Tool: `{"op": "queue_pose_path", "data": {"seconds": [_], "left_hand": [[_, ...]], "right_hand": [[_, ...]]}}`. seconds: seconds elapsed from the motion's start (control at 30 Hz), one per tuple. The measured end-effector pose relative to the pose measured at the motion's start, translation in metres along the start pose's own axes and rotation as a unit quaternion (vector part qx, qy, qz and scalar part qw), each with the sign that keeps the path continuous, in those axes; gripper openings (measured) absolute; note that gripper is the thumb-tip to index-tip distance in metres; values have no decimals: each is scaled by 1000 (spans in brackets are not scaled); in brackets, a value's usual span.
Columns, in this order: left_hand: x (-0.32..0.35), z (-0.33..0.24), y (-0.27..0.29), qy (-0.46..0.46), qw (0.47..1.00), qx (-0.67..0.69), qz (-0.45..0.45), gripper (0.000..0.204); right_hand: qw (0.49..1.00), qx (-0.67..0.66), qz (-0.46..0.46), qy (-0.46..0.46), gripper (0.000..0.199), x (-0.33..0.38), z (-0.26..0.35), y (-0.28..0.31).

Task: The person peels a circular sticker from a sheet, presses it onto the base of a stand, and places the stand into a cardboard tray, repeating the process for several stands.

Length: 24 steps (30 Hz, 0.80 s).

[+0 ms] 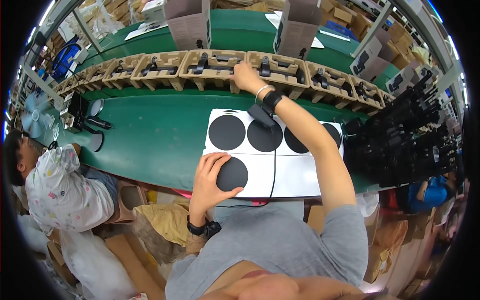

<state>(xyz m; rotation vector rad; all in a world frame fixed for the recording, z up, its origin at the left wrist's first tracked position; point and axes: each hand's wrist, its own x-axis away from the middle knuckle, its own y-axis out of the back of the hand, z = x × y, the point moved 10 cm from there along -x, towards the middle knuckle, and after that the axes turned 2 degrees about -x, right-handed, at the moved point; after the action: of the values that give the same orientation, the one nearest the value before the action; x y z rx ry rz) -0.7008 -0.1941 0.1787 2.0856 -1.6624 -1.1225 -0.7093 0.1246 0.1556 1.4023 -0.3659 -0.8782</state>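
Here the left hand (214, 176) rests on a flat black round disc (232, 173) that lies on a white sheet of backing paper (295, 176) at the near edge of the green counter (155, 135). Its fingers are spread and curl loosely over the disc's left rim, the thumb under its lower edge; they touch it without clamping. Four more black discs (226, 132) sit in a row on the sheet just beyond. The right hand (246, 76) reaches far forward to a row of tan moulded-pulp trays (212, 64), each carrying a black bracket-like part (201, 62). Its fingers press down at the seam between two trays; whether they pinch anything I cannot tell. A thin black cable (274, 170) runs from the right wrist across the sheet.

The disc looks thin, light and flexible, probably a pad or sticker, so it should peel best from its rim, taken between thumb and fingertip and kept flat against creasing. Brown cartons (190, 22) stand behind the trays, and another person's patterned sleeve (60, 185) shows at left.
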Motion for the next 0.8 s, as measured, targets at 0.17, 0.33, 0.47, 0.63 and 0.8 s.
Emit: {"op": "queue_pose_path", "data": {"seconds": [0.17,0.33,0.47,0.63,0.8], "left_hand": [[-3,4,2,13,999,-33,28,81],[3,7,5,8,998,-61,13,81],[4,8,10,20,998,-56,1,76],[3,14,6,31,998,-54,-8,75],[-4,11,6,11,997,-73,-25,73]], "right_hand": [[1000,4,10,-19,50,11,-5,-7],[984,-27,158,-76,67,10,-15,-24],[974,-91,201,-48,78,46,-21,-6],[968,-131,200,79,75,169,30,94],[950,-112,286,57,89,270,41,133]]}}
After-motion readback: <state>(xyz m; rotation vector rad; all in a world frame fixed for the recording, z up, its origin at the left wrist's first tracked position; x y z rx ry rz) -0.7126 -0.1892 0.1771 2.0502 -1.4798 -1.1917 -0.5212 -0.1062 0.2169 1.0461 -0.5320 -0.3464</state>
